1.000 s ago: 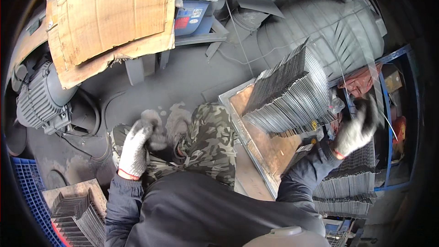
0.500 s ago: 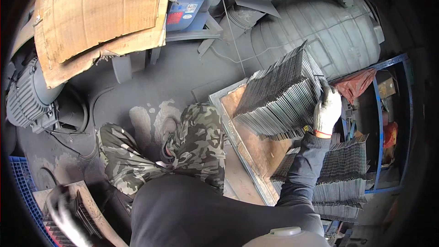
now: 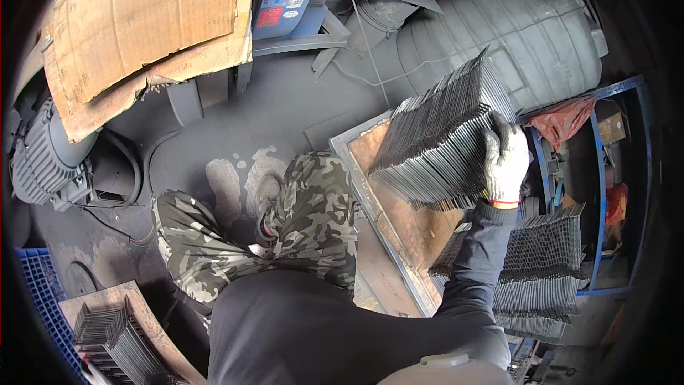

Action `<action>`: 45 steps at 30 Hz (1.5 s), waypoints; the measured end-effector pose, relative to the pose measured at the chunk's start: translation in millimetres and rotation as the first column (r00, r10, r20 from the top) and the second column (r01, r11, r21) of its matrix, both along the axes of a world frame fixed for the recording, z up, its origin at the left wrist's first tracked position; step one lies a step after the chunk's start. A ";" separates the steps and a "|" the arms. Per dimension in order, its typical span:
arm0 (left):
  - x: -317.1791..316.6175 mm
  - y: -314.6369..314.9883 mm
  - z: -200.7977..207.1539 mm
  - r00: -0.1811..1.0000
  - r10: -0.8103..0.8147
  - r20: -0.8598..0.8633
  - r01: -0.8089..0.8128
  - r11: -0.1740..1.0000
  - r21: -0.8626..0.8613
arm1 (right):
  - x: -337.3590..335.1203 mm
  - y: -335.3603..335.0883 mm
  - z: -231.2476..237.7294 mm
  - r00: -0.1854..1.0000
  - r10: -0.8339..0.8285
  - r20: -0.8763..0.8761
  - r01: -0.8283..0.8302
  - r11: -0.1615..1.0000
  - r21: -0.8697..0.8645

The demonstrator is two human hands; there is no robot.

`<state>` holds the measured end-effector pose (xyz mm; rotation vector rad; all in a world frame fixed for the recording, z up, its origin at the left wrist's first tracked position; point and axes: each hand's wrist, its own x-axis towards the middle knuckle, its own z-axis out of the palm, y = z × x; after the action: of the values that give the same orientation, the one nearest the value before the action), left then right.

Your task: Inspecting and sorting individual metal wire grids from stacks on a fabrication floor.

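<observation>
A large stack of thin dark grey plates (image 3: 434, 139) stands on edge on a wooden board, right of centre. My right hand (image 3: 504, 160), in a white glove with blackened fingers, is at the right side of this stack. Its fingers are curled over the edges of the plates. My left hand is almost wholly out of view. Only a pale sliver with a bit of red, perhaps its glove cuff, shows at the lower left. Beside that sliver, a smaller bundle of dark plates (image 3: 125, 339) rests on a brown board (image 3: 128, 292).
More stacked plates (image 3: 545, 260) stand right of my forearm. A blue-framed shelf (image 3: 595, 171) with a red bag lies beyond. A ribbed grey tank (image 3: 513, 50), cardboard sheets (image 3: 142, 21) and a motor (image 3: 50, 157) surround the floor. A blue crate (image 3: 43, 285) sits at far left.
My left hand has moved down and away from the small bundle, nearly leaving view. My right hand's fingers have shifted inward over the big stack's edge. The view has shifted slightly.
</observation>
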<state>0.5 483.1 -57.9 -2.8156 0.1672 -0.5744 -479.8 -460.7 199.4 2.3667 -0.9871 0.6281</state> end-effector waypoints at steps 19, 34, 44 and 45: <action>-44.1 -222.5 215.1 0.998 0.016 -0.053 -0.041 0.850 -0.525 | 92.6 94.1 -60.3 0.618 0.503 0.604 -0.349 0.864 -0.363; -46.7 -538.7 104.5 0.720 -0.619 0.313 0.648 0.441 -0.621 | 299.8 213.1 -235.0 0.597 -0.519 0.612 -0.801 -0.431 0.415; -31.7 -655.9 -52.8 0.338 -0.933 -0.127 -0.672 -0.145 -0.726 | 269.5 78.5 -265.0 0.567 -0.574 0.591 -0.774 -0.125 0.621; -30.7 -658.6 -55.8 0.336 -0.933 -0.128 -0.674 -0.143 -0.725 | 271.3 72.8 -269.8 0.576 -0.539 0.615 -0.764 -0.087 0.639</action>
<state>-30.2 -175.5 -113.7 -3.8104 0.8576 2.7625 -208.5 -387.9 -70.4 3.6285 -2.3802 1.7461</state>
